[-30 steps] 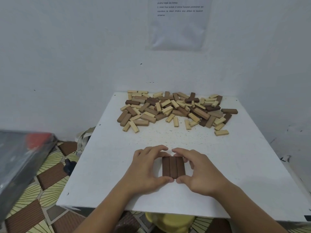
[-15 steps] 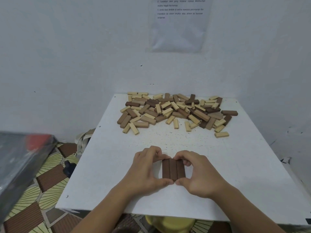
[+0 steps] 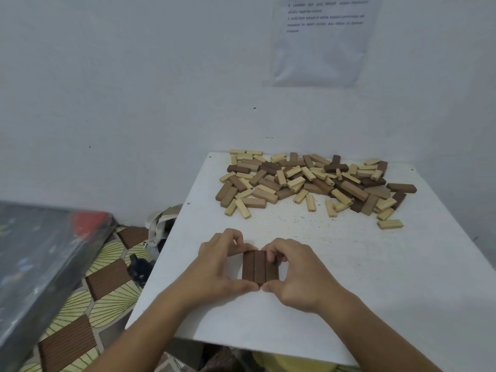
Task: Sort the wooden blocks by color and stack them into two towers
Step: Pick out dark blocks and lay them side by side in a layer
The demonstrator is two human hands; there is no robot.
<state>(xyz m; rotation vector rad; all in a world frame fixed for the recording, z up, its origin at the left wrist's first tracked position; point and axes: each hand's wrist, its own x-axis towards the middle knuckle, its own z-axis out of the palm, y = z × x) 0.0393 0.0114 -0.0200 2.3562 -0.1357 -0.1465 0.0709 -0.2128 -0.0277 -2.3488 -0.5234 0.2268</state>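
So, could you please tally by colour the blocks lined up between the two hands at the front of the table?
Dark brown blocks: 3
Pale blocks: 0, all lie in the far heap
Total: 3

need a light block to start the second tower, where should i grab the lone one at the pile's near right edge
Pinch the lone light block across its two long sides at mid-length, coming from above. It lies flat on the table, lengthwise left to right, clear of the pile, so both long sides look free.

Printed sheet point(image 3: 320, 41) on white wall point(image 3: 134, 89); patterned floor point(image 3: 80, 304) below.
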